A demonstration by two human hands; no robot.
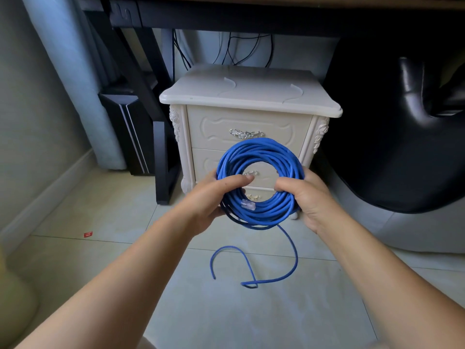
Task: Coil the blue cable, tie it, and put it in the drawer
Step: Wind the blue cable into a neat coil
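While left grip (211, 197) clasps blue cable (259, 147) — right grip (309, 200) likewise.

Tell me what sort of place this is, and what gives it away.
Probably a bedroom or home study corner: a cream carved nightstand stands on a tiled floor, by a dark desk with black wires hanging behind, and a pale curtain to the left.
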